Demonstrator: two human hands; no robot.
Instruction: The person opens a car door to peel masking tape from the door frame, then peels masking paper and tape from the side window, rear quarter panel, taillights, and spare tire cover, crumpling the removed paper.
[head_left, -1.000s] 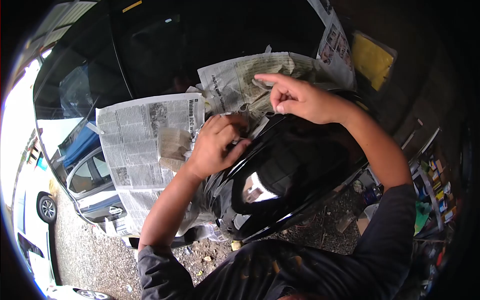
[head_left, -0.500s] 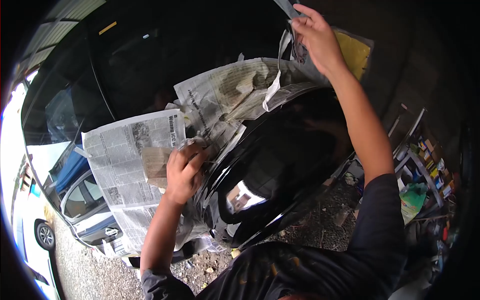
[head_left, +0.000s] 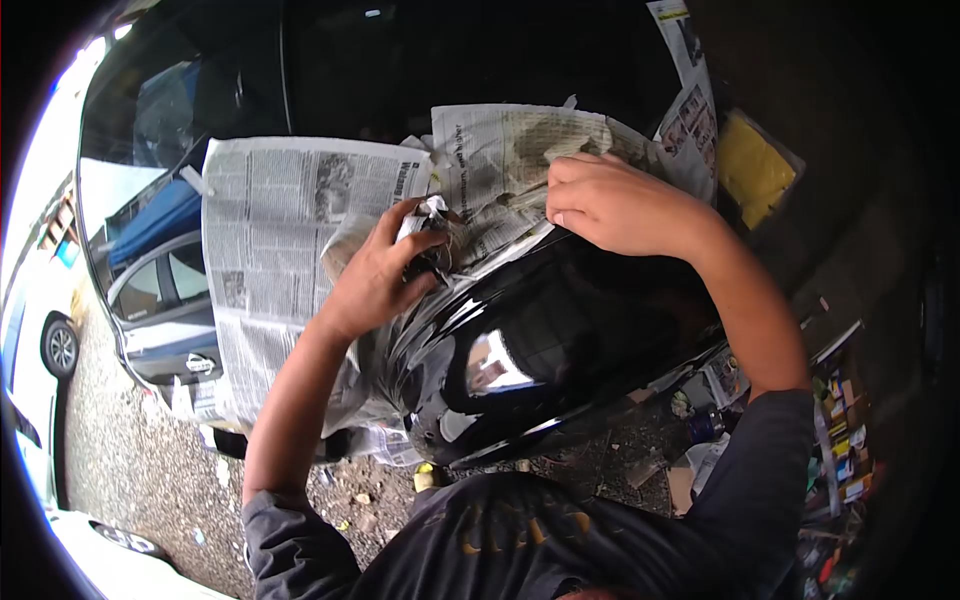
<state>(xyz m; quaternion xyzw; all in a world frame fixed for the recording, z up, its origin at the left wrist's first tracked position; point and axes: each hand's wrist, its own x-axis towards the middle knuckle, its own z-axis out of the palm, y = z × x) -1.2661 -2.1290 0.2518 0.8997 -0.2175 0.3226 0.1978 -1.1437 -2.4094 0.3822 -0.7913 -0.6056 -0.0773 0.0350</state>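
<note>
A glossy black car panel [head_left: 600, 310] curves across the middle, with newspaper sheets [head_left: 275, 200] along its upper edge and left side. My left hand [head_left: 385, 265] has its fingers curled round a crumpled wad of paper or tape [head_left: 428, 225] at the panel's upper left edge. My right hand [head_left: 615, 205] is closed in a pinch at the panel's upper edge, over the stained newspaper [head_left: 510, 135]; what its fingertips hold, if anything, is hidden. More printed paper [head_left: 688, 125] lies to the right of this hand.
Dark car glass [head_left: 480, 50] spans the top. A yellow sheet in clear plastic [head_left: 755, 170] lies at the right. Small boxes [head_left: 850, 440] crowd the lower right. Gravel ground [head_left: 130, 440] and a parked white car [head_left: 30, 340] are on the left.
My right hand went up to the far right paper, then came back down to the panel's edge. The loose white strip seen hanging there is no longer visible. My left hand now grips a crumpled wad.
</note>
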